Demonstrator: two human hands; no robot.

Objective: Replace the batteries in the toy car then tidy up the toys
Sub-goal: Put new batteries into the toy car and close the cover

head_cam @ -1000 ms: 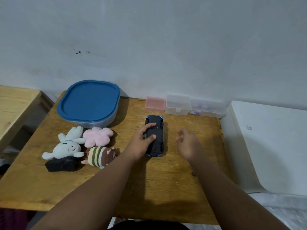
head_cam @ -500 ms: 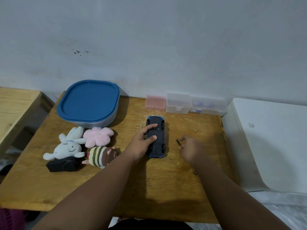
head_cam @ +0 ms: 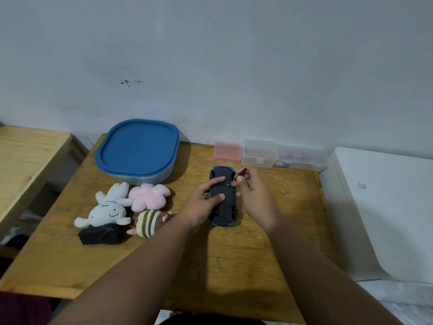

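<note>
- A second wooden table (head_cam: pixel 28 156) stands off the worktop's (head_cam: pixel 234 266) left edge, with a gap between them.
- A grey container with a blue lid (head_cam: pixel 138 148) sits in the far left corner of the worktop.
- In front of it, near the left edge, a white plush rabbit (head_cam: pixel 107 212) lies on its back, its lower end resting on a black object (head_cam: pixel 100 235).
- A pink flower plush (head_cam: pixel 148 195) lies just right of the rabbit, touching the container's front wall. A striped bee plush (head_cam: pixel 146 222) lies just in front of the flower.
- The left hand (head_cam: pixel 201 202) holds the car down, with forefinger and thumb laid flat on its underside. Its other fingers are hidden.
- The toy car (head_cam: pixel 225 213) lies upside down near the middle of the worktop, toward the far edge. Its black underside faces up, blue bodywork shows at both ends, and its length runs from the far edge to the near one.
- The right hand (head_cam: pixel 255 195) pinches a small screwdriver (head_cam: pixel 241 172). The tip rests on the car's underside toward its far end.
- Along the far edge, right of centre, stand a pink box (head_cam: pixel 227 152), a clear box (head_cam: pixel 259 153) and a second clear box (head_cam: pixel 302 157), side by side.
- A white surface (head_cam: pixel 386 207) lies beyond the right edge.
</note>
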